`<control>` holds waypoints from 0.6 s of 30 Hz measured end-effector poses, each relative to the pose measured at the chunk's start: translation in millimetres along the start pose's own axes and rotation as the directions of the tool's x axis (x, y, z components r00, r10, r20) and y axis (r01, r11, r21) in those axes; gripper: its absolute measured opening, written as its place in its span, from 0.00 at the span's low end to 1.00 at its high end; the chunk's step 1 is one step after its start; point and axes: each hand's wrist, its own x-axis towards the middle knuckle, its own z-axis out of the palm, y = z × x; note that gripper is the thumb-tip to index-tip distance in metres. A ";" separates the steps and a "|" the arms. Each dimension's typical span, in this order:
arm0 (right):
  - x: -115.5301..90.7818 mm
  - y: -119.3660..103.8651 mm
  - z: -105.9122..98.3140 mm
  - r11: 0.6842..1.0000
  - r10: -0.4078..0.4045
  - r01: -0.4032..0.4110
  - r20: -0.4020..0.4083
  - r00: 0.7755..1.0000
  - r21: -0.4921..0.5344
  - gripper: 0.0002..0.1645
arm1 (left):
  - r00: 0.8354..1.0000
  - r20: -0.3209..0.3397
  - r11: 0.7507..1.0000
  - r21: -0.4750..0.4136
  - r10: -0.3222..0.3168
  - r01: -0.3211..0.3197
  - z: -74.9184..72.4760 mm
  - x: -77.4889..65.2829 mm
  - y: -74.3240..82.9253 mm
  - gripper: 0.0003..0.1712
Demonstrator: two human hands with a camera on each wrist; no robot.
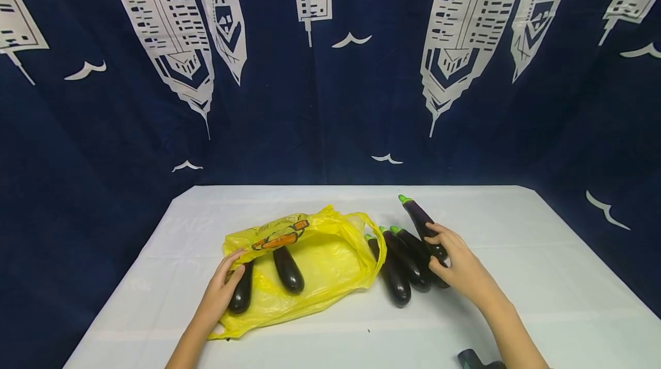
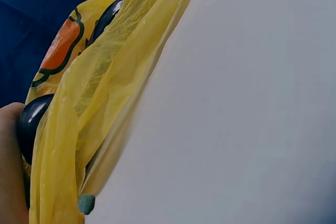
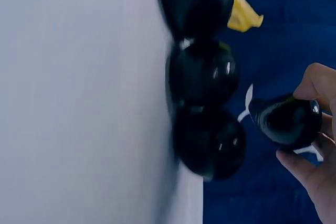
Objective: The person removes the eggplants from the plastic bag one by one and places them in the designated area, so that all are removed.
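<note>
Fingers of the right hand (image 1: 461,268) are curled, thumb opposed, gripping one eggplant (image 1: 418,218) by its thick end, green tip aimed at the desk's far edge. The left hand (image 1: 217,293) lies at the left end of the yellow bag (image 1: 320,294), thumb apart from the fingers; whether it grips the film cannot be told. Judged handling: eggplant firm, moderately heavy, glossy and slippery, skin easily bruised; best held round the thick body, clear of the tip. Bag: light, limp, best taken by the rim.

Outward: two eggplants (image 1: 289,270) show in the bag's mouth. Three loose eggplants (image 1: 395,280) lie side by side right of the bag, toward the right edge of the desk (image 1: 181,231). A dark object (image 1: 477,360), cut off, sits toward the near edge. Blue cloth (image 1: 268,128) hangs beyond the far edge.

Right wrist view shows a gap between the held eggplant and the loose three; head view overlaps them. Left wrist view alone shows the bag's outer side closely.
</note>
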 end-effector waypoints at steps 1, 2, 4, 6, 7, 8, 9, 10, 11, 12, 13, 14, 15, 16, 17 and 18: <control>-0.3 3.0 -1.1 1.000 0.011 -0.011 0.005 1.000 0.002 0.15 | 1.000 0.001 1.000 -0.001 -0.001 0.001 -0.2 -0.1 0.4 0.25; -0.7 5.7 -2.2 1.000 0.022 -0.022 0.009 1.000 0.009 0.15 | 1.000 0.002 1.000 -0.004 -0.001 0.001 -0.3 -0.4 0.6 0.25; -1.5 10.8 -3.8 0.999 0.045 -0.045 0.018 0.999 0.019 0.15 | 1.000 0.003 1.000 -0.009 0.000 0.000 -0.5 -0.9 1.2 0.25; -2.2 15.1 -4.6 0.997 0.067 -0.068 0.025 0.997 0.031 0.15 | 1.000 0.005 1.000 -0.012 0.001 -0.001 -0.8 -1.1 1.6 0.25; -3.0 17.1 -4.8 0.996 0.080 -0.081 0.030 0.996 0.035 0.15 | 1.000 0.005 1.000 -0.014 0.001 -0.001 -0.7 -1.5 1.3 0.25; -3.9 19.0 -4.9 0.995 0.090 -0.091 0.035 0.995 0.043 0.15 | 1.000 0.005 1.000 -0.014 0.002 -0.002 -0.5 -1.8 1.2 0.25; -4.7 21.0 -4.7 0.994 0.099 -0.101 0.041 0.994 0.047 0.16 | 1.000 0.004 1.000 -0.013 0.003 -0.003 -0.4 -1.9 1.0 0.25; -5.3 23.0 -4.3 0.993 0.107 -0.109 0.044 0.993 0.049 0.16 | 1.000 0.004 1.000 -0.011 0.005 -0.005 -0.4 -2.0 0.9 0.25; -5.9 25.2 -3.8 0.992 0.112 -0.114 0.044 0.993 0.051 0.17 | 1.000 0.002 1.000 -0.010 0.007 -0.007 -0.4 -1.9 0.8 0.24; -6.4 27.1 -3.3 0.991 0.119 -0.122 0.046 0.992 0.049 0.17 | 1.000 -0.001 1.000 -0.009 0.008 -0.008 -0.4 -1.8 0.8 0.24; -6.8 29.0 -2.8 0.990 0.128 -0.131 0.050 0.990 0.050 0.18 | 1.000 -0.001 1.000 -0.009 0.009 -0.009 -0.4 -1.7 0.7 0.25; -7.2 30.9 -2.2 0.989 0.137 -0.139 0.052 0.989 0.048 0.18 | 1.000 -0.003 1.000 -0.010 0.008 -0.008 -0.4 -1.7 0.7 0.25; -7.4 32.8 -1.6 0.988 0.144 -0.146 0.052 0.988 0.045 0.18 | 1.000 -0.004 1.000 -0.011 0.008 -0.008 -0.4 -1.6 0.8 0.25; -7.5 34.6 -1.2 0.987 0.153 -0.156 0.057 0.987 0.043 0.19 | 1.000 -0.005 1.000 -0.011 0.008 -0.008 -0.4 -1.6 0.9 0.25; -7.9 36.1 -0.8 0.985 0.162 -0.165 0.063 0.985 0.044 0.19 | 1.000 -0.005 1.000 -0.013 0.007 -0.007 -0.3 -1.5 0.9 0.25; -8.2 37.4 -0.5 0.984 0.170 -0.173 0.069 0.983 0.045 0.19 | 1.000 -0.003 1.000 -0.015 0.006 -0.007 -0.2 -1.6 0.9 0.25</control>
